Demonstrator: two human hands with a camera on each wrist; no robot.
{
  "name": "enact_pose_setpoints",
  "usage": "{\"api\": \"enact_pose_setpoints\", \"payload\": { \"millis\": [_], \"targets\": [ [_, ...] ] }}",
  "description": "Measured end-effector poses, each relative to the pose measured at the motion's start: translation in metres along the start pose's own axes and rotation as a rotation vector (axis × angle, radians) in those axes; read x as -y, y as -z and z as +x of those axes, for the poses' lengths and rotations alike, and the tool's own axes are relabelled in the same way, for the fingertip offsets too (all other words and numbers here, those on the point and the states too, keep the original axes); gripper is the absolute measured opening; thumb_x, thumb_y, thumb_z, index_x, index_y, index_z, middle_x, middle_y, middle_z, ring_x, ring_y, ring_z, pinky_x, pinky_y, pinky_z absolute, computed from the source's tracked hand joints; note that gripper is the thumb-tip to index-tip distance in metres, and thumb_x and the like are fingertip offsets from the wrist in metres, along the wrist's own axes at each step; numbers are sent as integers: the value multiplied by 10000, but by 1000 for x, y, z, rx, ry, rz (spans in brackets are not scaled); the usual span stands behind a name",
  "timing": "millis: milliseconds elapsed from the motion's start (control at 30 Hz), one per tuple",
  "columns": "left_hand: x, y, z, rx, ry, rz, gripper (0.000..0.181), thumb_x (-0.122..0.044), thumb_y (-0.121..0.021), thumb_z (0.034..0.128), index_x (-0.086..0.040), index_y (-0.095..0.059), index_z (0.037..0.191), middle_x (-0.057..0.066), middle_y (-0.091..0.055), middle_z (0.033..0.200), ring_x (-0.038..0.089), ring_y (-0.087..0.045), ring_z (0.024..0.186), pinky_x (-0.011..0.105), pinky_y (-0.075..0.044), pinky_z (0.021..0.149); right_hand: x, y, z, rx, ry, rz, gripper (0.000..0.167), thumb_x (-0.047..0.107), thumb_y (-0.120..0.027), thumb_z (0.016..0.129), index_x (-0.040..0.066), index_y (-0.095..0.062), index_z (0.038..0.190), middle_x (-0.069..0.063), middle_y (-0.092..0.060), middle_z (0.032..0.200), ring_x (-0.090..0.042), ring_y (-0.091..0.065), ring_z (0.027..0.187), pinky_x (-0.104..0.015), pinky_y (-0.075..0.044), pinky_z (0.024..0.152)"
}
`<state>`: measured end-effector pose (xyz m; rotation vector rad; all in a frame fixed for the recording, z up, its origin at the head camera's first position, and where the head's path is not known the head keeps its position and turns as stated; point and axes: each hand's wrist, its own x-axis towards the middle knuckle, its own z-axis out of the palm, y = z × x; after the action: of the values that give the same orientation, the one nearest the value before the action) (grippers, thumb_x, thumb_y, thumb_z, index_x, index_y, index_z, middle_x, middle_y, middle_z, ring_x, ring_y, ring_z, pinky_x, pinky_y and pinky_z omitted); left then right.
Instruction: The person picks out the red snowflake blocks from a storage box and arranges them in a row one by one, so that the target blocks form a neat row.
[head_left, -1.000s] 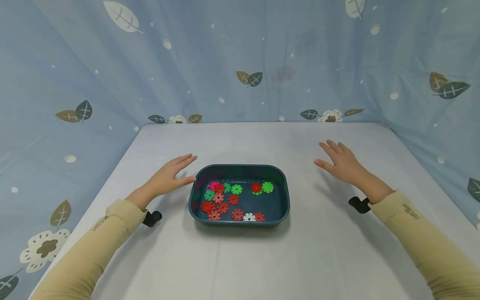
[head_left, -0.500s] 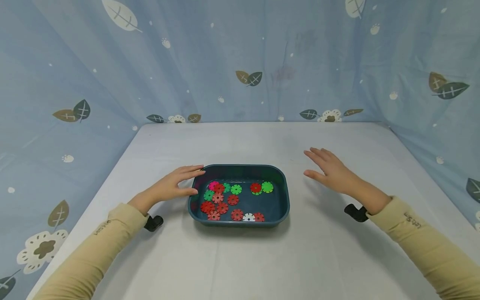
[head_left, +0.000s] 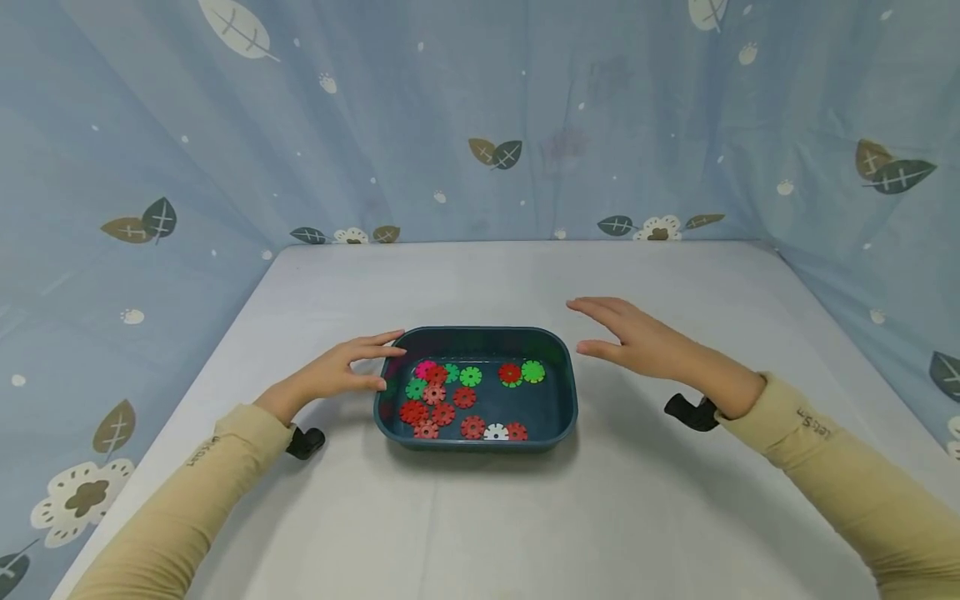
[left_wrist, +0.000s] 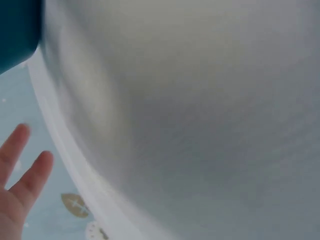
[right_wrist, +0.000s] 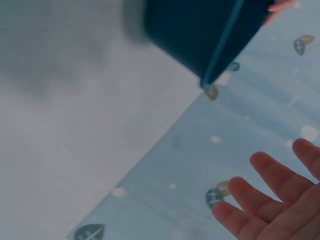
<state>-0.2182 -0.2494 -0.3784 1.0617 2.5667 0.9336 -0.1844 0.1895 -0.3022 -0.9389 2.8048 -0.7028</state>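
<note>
A dark teal rectangular tub [head_left: 476, 446] stands upright on the white tabletop in the head view. Inside lie several flower-shaped plastic discs in red [head_left: 472, 427], green [head_left: 470, 377], pink and white [head_left: 496, 432]. At the tub's left rim is my left hand [head_left: 330, 372], fingers spread and extended over its far left corner; whether they touch the rim I cannot tell. My right hand [head_left: 637, 337] hovers to the right of the tub, fingers straight, thumb apart, holding nothing. In the right wrist view its fingers [right_wrist: 275, 180] show clear of the tub [right_wrist: 190, 35].
The white tabletop [head_left: 480, 533] runs back to a blue leaf-patterned cloth [head_left: 420, 108], which also hangs along both sides. Dark wrist-worn devices show below the left wrist [head_left: 305, 443] and the right wrist [head_left: 692, 412].
My right hand has moved left, closer to the tub's right side. My left hand has come right and slightly down, its fingers now over the tub's left rim. The discs have stayed put.
</note>
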Motion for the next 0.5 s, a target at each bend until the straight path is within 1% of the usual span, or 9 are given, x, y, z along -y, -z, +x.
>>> {"api": "enact_pose_setpoints", "payload": {
  "millis": [100, 200, 267, 400, 500],
  "targets": [
    [0, 1, 0, 28, 27, -26, 543, -169, -675, 821, -93, -495, 1328, 90, -241, 1506, 369, -217, 1358, 610, -217, 1018, 8, 5, 10, 31, 18, 22, 619, 316, -572, 898, 56, -338, 1408, -161, -354, 1428, -349, -305, 1308, -538, -279, 1029],
    [0, 2, 0, 49, 40, -47, 552, -159, -671, 824, -96, -481, 1339, 79, -223, 1513, 365, -198, 1366, 610, -210, 1021, 19, 9, 20, 65, 29, 40, 623, 333, -580, 889, 60, -356, 1403, -140, -380, 1420, -326, -325, 1310, -516, -298, 1028],
    [0, 2, 1, 58, 37, -57, 556, -149, -668, 825, -82, -474, 1342, 85, -216, 1515, 367, -192, 1367, 610, -211, 1021, 27, 12, 28, 94, 36, 42, 635, 361, -581, 882, 75, -360, 1404, -114, -394, 1418, -298, -345, 1308, -496, -326, 1018],
    [0, 3, 0, 63, 32, -62, 568, -138, -666, 826, -62, -458, 1349, 92, -206, 1517, 371, -189, 1367, 613, -218, 1016, 41, 14, 46, 154, 77, 37, 625, 388, -575, 880, 108, -373, 1402, -84, -454, 1375, -256, -430, 1246, -481, -401, 955],
    [1, 3, -1, 57, 31, -58, 577, -141, -669, 824, -68, -454, 1354, 87, -206, 1518, 372, -193, 1366, 613, -226, 1012, 50, 12, 61, 195, 112, 41, 591, 369, -577, 885, 125, -391, 1391, -79, -505, 1325, -241, -477, 1195, -475, -424, 925]
  ]
}}
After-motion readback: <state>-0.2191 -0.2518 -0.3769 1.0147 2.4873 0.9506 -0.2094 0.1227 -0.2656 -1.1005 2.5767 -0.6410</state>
